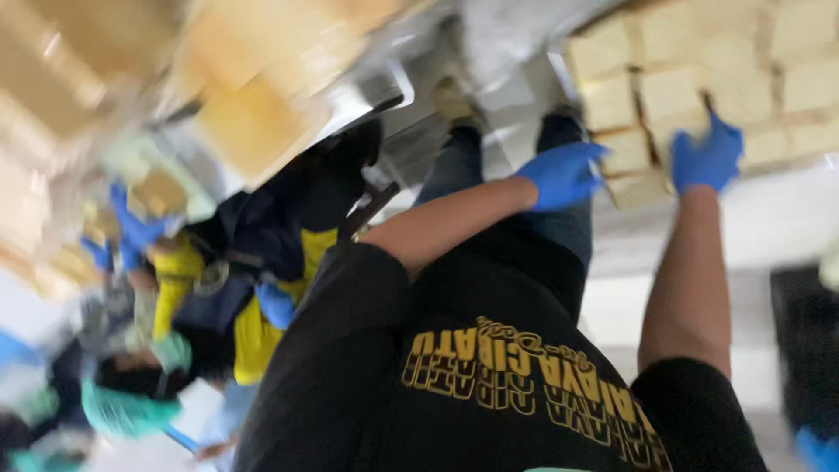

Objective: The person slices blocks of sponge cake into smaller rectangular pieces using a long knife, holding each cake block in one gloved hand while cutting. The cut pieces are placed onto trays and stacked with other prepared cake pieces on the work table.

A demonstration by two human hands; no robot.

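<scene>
The picture is tilted and blurred. I look down my own black shirt with yellow print (524, 385) and dark trousers to my shoes. Both my hands wear blue gloves. My left hand (561, 175) is curled at the near corner of a tray of pale yellow square blocks (673, 92), touching the corner block (636, 188); the blur hides whether it grips. My right hand (708, 157) lies with its fingers spread on top of the blocks, a little further in.
At the left another person (253, 262), in dark blue and yellow clothes, a teal hair cover and blue gloves, handles a yellow block (159, 192). More trays of yellow blocks (253, 114) fill the upper left. A pale floor (778, 218) lies under the tray.
</scene>
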